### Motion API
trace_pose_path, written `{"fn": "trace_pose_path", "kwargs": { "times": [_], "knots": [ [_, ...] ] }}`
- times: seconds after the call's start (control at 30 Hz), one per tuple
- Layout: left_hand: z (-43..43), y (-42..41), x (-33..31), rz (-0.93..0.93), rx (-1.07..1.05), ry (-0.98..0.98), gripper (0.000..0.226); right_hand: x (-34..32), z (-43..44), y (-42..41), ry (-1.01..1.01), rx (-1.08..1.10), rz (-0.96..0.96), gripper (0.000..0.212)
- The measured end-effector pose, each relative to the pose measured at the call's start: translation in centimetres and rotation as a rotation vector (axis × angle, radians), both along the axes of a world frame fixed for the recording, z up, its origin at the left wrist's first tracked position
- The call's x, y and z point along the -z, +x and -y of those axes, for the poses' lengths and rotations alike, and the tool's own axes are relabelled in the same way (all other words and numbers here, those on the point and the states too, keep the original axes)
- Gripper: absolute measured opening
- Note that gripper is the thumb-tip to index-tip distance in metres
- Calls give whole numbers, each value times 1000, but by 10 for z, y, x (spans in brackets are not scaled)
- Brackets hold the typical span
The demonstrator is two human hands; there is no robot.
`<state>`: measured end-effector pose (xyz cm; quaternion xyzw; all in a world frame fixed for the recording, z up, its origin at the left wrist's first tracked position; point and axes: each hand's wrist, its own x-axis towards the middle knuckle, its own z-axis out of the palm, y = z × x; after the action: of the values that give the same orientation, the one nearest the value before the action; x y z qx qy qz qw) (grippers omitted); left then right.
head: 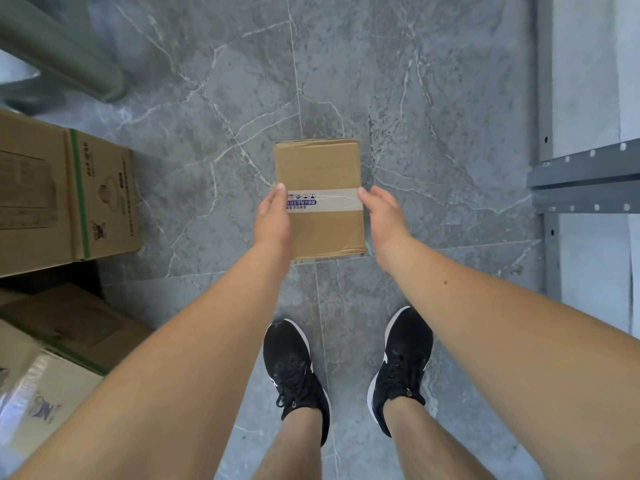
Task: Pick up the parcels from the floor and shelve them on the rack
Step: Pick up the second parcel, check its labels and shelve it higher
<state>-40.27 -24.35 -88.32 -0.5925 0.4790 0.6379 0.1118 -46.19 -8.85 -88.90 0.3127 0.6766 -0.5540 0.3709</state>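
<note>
Grey marble-patterned floor tiles (415,98) with pale veins fill the view, seen from straight above. Lying flat near the middle is a small brown cardboard parcel (322,168), sealed across its top by a band of clear tape (332,200) with blue print.

The left grip (273,220), a bare hand, lies along the parcel's left side with its fingers straight and pointing away from the body, the fingertips level with the tape. The right grip (384,220) sits just beside the right side in the same way, fingers relaxed and uncurled, its tip touching the edge at the tape. Neither is wrapped round the parcel. Whether the parcel rests on the floor or is a little off it cannot be told.

Below the parcel stand two feet in black trainers (294,372) with white soles. At the right edge is the grey metal rack (585,169), with its bolted crossbars and pale shelf boards. Along the left edge sits a large printed carton (52,195) with a green stripe, with more cartons (69,327) nearer the camera. A dark green post (62,46) slants across the upper left corner.
</note>
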Motion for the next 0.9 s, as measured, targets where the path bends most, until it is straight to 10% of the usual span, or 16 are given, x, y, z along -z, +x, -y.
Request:
{"fn": "trace_pose_path", "kwargs": {
  "times": [0.23,0.43,0.9],
  "knots": [
    [9,4,42,25,1,30,58,39,4,-6,-37,-10,-11,66],
    [10,8,58,48,24,42,64,48,11,-2,-70,25,24,26],
    [7,11,-39,99,40,97,65,-37,6,-7,-69,98,108,60]
  ]
}}
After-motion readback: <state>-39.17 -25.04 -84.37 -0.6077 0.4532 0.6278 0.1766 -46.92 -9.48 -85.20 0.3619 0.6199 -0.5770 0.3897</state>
